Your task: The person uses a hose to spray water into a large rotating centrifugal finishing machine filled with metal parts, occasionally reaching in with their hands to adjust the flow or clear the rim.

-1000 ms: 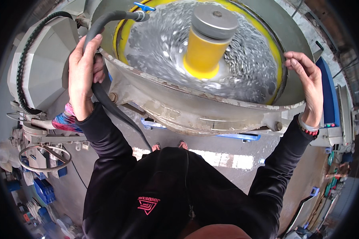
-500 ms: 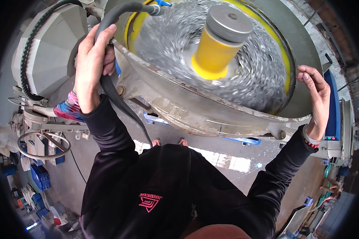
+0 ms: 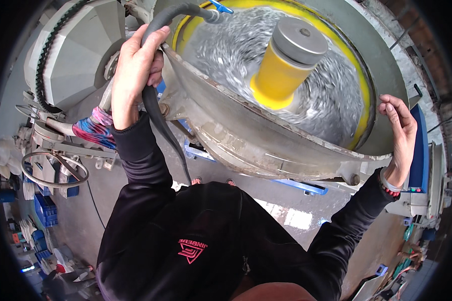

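My left hand [image 3: 135,70] is wrapped round a black rubber hose [image 3: 161,118] at the near left rim of a vibrating-finisher-style round tub [image 3: 266,148]. Over the rim, the hose ends in a metal fitting with a blue valve lever [image 3: 221,7]. Inside the yellow-lined tub, a mass of small shiny grey pieces [image 3: 221,55] is blurred by swirling motion. A yellow centre post [image 3: 281,75] with a grey metal cap [image 3: 300,40] rises from it. My right hand [image 3: 401,125] is at the tub's right rim, fingers loosely bent and apart, with nothing visible in them.
On the left stand a faceted grey drum [image 3: 80,55] with a toothed belt and a metal handwheel [image 3: 52,184]. Blue crates [image 3: 46,210] sit on the floor below. A blue panel [image 3: 420,150] stands beyond my right hand. The hose hangs down towards my feet.
The view has shifted, so the tub and drum appear slightly lower and further right. My left hand still grips the hose, and my right hand stays by the rim. The pieces keep swirling.
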The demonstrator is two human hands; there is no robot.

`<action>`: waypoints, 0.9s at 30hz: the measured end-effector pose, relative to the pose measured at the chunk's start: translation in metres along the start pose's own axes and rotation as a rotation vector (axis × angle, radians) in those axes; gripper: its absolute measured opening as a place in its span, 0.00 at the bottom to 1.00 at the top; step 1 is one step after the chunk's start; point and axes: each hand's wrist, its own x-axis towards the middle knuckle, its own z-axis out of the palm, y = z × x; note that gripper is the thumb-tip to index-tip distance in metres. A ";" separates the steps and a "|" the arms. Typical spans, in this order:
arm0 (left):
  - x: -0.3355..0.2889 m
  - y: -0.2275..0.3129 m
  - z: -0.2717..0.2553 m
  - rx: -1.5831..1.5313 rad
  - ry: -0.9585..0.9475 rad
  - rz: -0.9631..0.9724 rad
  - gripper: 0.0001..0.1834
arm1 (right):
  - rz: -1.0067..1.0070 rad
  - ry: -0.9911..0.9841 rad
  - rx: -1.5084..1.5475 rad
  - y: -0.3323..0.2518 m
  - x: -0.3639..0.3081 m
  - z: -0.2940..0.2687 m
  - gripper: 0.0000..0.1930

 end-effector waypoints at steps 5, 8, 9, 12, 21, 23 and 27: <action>-0.002 0.002 0.001 -0.002 0.028 -0.028 0.17 | -0.015 -0.006 -0.024 0.000 0.003 0.002 0.11; -0.001 0.000 0.002 0.013 0.025 -0.019 0.18 | -0.016 0.003 -0.020 0.001 0.002 0.003 0.11; 0.000 0.000 0.002 0.012 0.026 -0.022 0.18 | -0.005 0.021 -0.014 0.002 0.002 0.004 0.11; -0.001 -0.001 0.002 0.005 0.018 -0.019 0.18 | 0.019 0.058 -0.028 0.002 0.000 0.002 0.11; -0.001 -0.001 0.004 -0.031 0.008 -0.023 0.17 | 0.017 0.096 -0.055 0.004 -0.002 0.001 0.10; -0.001 0.001 0.002 -0.042 -0.011 -0.029 0.17 | 0.025 0.108 -0.045 0.003 -0.002 0.003 0.10; -0.004 0.002 0.001 -0.048 -0.015 -0.021 0.17 | 0.024 0.115 -0.055 0.003 -0.001 0.004 0.10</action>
